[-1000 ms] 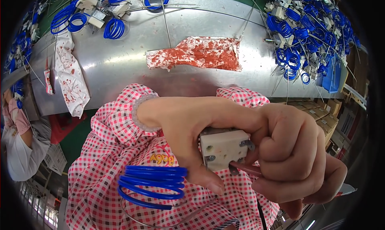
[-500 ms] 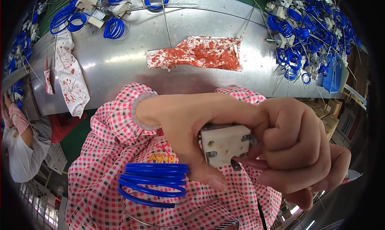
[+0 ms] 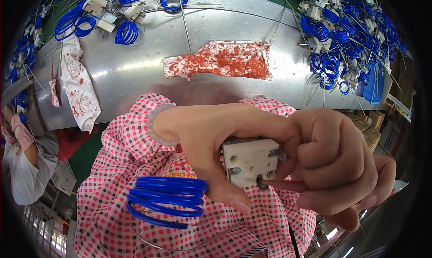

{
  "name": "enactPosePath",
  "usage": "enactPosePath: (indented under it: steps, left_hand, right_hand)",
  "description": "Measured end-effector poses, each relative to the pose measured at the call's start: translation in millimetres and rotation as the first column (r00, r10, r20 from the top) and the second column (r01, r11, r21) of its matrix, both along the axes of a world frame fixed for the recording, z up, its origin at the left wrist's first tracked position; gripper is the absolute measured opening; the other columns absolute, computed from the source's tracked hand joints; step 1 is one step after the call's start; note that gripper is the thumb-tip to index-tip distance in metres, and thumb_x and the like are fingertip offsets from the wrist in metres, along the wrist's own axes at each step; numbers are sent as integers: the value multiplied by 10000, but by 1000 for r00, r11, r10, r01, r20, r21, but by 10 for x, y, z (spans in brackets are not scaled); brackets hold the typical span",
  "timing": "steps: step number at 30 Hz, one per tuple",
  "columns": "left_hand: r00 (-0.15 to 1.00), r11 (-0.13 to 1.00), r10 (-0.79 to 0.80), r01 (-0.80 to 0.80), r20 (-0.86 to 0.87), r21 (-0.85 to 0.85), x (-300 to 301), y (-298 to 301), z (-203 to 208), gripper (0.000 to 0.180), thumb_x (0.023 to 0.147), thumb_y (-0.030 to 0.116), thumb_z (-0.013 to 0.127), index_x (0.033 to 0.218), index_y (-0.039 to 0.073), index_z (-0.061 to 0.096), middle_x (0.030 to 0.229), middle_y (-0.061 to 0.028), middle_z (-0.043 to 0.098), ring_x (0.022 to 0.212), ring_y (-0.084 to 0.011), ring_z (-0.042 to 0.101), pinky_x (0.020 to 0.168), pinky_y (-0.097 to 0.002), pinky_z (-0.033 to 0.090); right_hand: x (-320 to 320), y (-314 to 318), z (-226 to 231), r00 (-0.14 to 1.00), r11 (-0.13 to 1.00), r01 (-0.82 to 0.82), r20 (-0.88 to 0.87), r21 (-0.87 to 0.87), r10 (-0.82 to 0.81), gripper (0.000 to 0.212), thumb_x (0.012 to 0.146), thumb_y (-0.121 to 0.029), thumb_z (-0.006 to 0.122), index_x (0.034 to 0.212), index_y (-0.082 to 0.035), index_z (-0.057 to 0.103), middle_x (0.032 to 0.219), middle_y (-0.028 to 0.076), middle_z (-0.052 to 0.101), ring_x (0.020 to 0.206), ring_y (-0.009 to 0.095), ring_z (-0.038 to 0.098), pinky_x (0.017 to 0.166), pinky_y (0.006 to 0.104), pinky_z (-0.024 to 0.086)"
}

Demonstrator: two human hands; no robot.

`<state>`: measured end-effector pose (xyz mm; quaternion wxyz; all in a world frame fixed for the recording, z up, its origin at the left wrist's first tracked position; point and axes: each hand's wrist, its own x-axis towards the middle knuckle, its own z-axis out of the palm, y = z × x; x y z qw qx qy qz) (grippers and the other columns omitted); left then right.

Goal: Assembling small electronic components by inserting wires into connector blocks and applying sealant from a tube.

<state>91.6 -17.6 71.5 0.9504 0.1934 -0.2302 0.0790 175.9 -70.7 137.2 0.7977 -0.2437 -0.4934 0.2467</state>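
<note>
My left hand (image 3: 211, 136) is closed around a small white capillary thermostat (image 3: 250, 161), a block with metal terminals and screws on its face. Its blue coil (image 3: 167, 199) hangs beside my left thumb, above my lap, with thin bare wire below it. In my closed right hand (image 3: 337, 168) is a slim tube with a red nozzle (image 3: 285, 185). The dark nozzle tip meets the block's lower right corner. A pale end of this tube pokes out past my right fingers.
On the metal table (image 3: 135, 78) lie a red-stained white cloth (image 3: 225, 60), another stained cloth (image 3: 80, 84) and a small red-tipped tube (image 3: 54, 91). Blue-coiled thermostats pile up at right (image 3: 346, 42) and far left (image 3: 101, 15). Another person's arm (image 3: 29, 145) shows at left.
The thermostat and its blue coil have shifted slightly left, the coil also tilting. The nozzle tip has moved a little with the block, and another screw beside it now shows.
</note>
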Motion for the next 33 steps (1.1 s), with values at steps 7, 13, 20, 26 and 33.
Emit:
enactPosePath:
  steps: [7,13,20,26,33]
  left_hand:
    - [964,984,-177,176,-197,-24,-51,124,114,327,497,-20,742,755,35,549,671,-42,564,543,-72,516,483,-186,388]
    - [998,996,-38,42,-44,83,-17,144,99,463,571,93,753,941,-10,494,844,-65,548,731,-113,523,622,-237,413]
    - [992,995,-21,34,-128,99,-81,318,194,585,584,88,742,1075,-14,441,969,-86,522,906,-144,487,762,-271,384]
    - [952,977,-128,169,-277,130,-75,393,280,699,568,23,719,1184,1,388,1068,-106,490,1073,-169,428,901,-296,327]
    - [897,974,184,-112,-402,195,282,445,173,398,709,98,644,1020,38,403,806,-25,450,611,-64,399,501,-186,314]
  right_hand:
    - [-31,63,-55,994,995,27,-105,93,-18,251,775,-213,629,861,-57,452,524,-12,528,355,50,337,315,198,154]
    - [-183,252,-154,958,937,97,-288,336,4,330,752,-269,653,1026,-140,522,803,-28,539,405,87,399,564,253,322]
    - [-266,184,-189,987,962,45,-162,271,0,424,755,-322,635,1150,-274,487,965,-3,440,553,175,396,738,377,286]
    - [-6,106,-182,995,991,51,83,126,-61,386,795,-300,595,1155,-255,463,906,70,452,686,279,430,687,381,409]
    - [663,165,-182,751,803,521,291,289,-593,417,894,-384,353,1199,-104,316,1016,186,453,702,260,577,640,360,503]
